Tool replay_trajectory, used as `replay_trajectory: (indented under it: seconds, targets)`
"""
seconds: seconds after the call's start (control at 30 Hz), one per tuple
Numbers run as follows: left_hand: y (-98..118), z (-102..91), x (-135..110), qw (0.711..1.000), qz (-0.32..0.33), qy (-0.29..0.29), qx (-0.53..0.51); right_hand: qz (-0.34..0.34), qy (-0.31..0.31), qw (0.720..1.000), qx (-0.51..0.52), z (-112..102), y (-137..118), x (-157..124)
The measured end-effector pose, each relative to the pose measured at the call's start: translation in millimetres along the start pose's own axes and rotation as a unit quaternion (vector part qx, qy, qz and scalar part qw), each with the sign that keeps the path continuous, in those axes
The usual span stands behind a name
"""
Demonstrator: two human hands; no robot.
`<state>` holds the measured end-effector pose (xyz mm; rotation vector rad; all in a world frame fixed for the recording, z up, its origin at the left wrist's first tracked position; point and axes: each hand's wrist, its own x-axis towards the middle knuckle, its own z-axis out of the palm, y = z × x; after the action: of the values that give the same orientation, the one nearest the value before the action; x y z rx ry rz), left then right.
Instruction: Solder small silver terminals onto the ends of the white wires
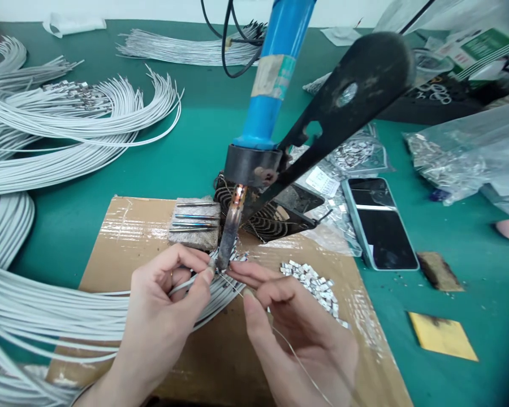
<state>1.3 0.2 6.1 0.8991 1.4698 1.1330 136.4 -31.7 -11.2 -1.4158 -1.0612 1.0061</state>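
Observation:
A blue-handled soldering iron (263, 102) hangs tip down in a black metal bracket (352, 90). Just left of its tip, my left hand (169, 299) pinches the end of a white cable; the small part at that end is mostly covered by my fingertips. My right hand (297, 328) pinches a thin solder wire (294, 353), whose end reaches the iron's tip. Beneath both hands runs a bundle of white cables (89, 316) across a cardboard sheet (123, 226). Small metal connectors (311, 282) lie piled beside my right hand.
Behind my left hand sits a grey block with metal rods (195, 223). A round fan grille (267, 220) stands behind the iron. On the right are a phone (382, 223), a yellow sponge (443, 336) and bags of metal parts (449, 158). More cable bundles (68, 130) fill the left.

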Motion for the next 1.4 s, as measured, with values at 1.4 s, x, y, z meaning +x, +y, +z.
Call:
replay_trajectory:
  seconds: [1.4]
  targets:
    - [2.6, 1.3, 0.3, 1.000, 0.023, -0.006, 0.013, -0.001, 0.000, 1.000, 0.002, -1.3, 1.3, 1.1]
